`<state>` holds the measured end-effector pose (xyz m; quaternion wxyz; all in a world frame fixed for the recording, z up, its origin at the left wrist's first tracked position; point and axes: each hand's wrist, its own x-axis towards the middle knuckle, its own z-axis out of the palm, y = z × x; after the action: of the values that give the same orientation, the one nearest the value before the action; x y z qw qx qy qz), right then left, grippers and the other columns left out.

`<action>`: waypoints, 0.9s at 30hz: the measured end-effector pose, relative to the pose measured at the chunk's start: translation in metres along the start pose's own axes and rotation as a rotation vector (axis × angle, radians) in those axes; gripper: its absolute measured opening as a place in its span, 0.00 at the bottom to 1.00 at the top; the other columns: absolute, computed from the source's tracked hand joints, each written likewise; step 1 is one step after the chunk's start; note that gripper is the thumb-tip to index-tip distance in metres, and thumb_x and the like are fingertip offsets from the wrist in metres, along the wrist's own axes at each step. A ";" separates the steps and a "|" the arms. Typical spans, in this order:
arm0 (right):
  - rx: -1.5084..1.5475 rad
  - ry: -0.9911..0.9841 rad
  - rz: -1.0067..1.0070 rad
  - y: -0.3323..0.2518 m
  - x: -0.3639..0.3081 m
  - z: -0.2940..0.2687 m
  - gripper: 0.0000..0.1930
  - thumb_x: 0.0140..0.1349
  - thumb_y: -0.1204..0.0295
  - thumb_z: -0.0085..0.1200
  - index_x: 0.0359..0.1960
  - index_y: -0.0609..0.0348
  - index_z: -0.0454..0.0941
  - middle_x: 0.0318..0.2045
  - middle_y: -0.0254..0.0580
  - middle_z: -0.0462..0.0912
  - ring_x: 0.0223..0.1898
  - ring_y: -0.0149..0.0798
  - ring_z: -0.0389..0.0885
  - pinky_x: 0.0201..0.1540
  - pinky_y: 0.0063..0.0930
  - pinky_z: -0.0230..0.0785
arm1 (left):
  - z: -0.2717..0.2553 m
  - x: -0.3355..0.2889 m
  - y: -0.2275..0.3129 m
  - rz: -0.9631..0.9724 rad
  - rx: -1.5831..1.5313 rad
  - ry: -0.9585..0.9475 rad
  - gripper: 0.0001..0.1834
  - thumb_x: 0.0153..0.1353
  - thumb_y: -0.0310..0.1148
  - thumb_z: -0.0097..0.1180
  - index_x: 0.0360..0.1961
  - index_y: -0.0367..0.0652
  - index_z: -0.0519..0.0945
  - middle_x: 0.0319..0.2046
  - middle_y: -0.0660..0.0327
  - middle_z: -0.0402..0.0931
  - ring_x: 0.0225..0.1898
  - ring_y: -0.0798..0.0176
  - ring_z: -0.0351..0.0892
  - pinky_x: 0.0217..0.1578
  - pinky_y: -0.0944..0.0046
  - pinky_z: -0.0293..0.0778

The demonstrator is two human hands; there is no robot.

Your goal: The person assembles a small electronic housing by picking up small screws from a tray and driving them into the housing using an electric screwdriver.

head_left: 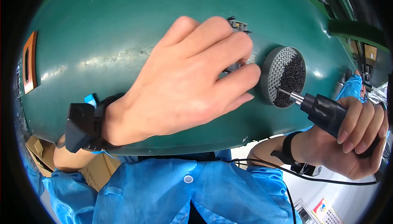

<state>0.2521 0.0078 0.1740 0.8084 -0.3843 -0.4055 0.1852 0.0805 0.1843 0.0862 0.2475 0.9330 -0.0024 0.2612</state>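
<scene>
My left hand [192, 76] is over the middle of the green table, its fingers curled round a small grey and black part [239, 25]. One end of the part sticks out past the fingers, and the rest is mostly hidden. In my right hand [352, 142] is a black electric screwdriver [325, 111], gripped by its body. Its thin metal bit reaches over the round grey dish [267, 70], with the tip at the small black screws [292, 76]. The screws are heaped on the dish's right side, while dimpled floor shows at its left.
A black cable [286, 168] crosses below my right wrist. An orange frame-like piece [30, 62] lies at the table's left edge. A cardboard box [98, 171] stands below the front edge at left. Another person's blue sleeve [351, 87] shows at far right.
</scene>
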 end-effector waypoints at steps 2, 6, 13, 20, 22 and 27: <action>0.024 0.062 0.038 0.008 0.001 0.002 0.12 0.64 0.65 0.53 0.39 0.56 0.65 0.18 0.27 0.69 0.14 0.26 0.67 0.20 0.21 0.66 | 0.005 0.003 -0.001 -0.022 0.007 -0.030 0.27 0.37 0.38 0.78 0.43 0.47 0.85 0.48 0.62 0.78 0.49 0.51 0.76 0.48 0.53 0.68; 0.014 0.083 0.081 0.035 0.005 -0.009 0.12 0.64 0.65 0.53 0.39 0.56 0.65 0.18 0.26 0.69 0.13 0.25 0.66 0.21 0.18 0.65 | 0.004 0.010 -0.025 -0.025 -0.071 -0.083 0.28 0.38 0.37 0.78 0.46 0.48 0.85 0.60 0.59 0.73 0.61 0.49 0.69 0.54 0.49 0.67; -0.022 0.048 0.144 0.054 -0.003 -0.026 0.12 0.64 0.65 0.53 0.39 0.56 0.65 0.18 0.27 0.69 0.13 0.25 0.66 0.20 0.19 0.66 | 0.000 0.016 -0.039 0.046 -0.108 -0.138 0.20 0.54 0.36 0.69 0.47 0.43 0.82 0.59 0.51 0.68 0.62 0.44 0.68 0.57 0.51 0.71; -0.046 0.034 0.166 0.058 -0.005 -0.026 0.11 0.65 0.65 0.52 0.39 0.56 0.65 0.18 0.27 0.69 0.13 0.25 0.66 0.20 0.19 0.66 | 0.004 0.020 -0.040 0.061 -0.103 -0.262 0.12 0.66 0.34 0.62 0.47 0.40 0.80 0.55 0.46 0.65 0.60 0.41 0.67 0.57 0.51 0.74; -0.051 0.029 0.167 0.058 -0.004 -0.027 0.11 0.65 0.65 0.52 0.39 0.56 0.65 0.18 0.27 0.69 0.13 0.25 0.66 0.20 0.19 0.66 | 0.003 0.020 -0.041 0.057 -0.099 -0.258 0.13 0.66 0.34 0.62 0.47 0.40 0.80 0.55 0.46 0.65 0.60 0.42 0.67 0.56 0.51 0.74; -0.059 0.030 0.184 0.063 -0.007 -0.026 0.11 0.65 0.65 0.52 0.39 0.56 0.65 0.18 0.28 0.69 0.13 0.25 0.66 0.20 0.19 0.66 | 0.002 0.015 -0.042 0.051 -0.113 -0.206 0.13 0.64 0.35 0.63 0.47 0.40 0.80 0.54 0.47 0.66 0.59 0.43 0.68 0.55 0.51 0.73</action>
<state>0.2697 0.0309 0.1120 0.7822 -0.4464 -0.3616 0.2411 0.0999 0.2224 0.0727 0.2915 0.9391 -0.0661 0.1697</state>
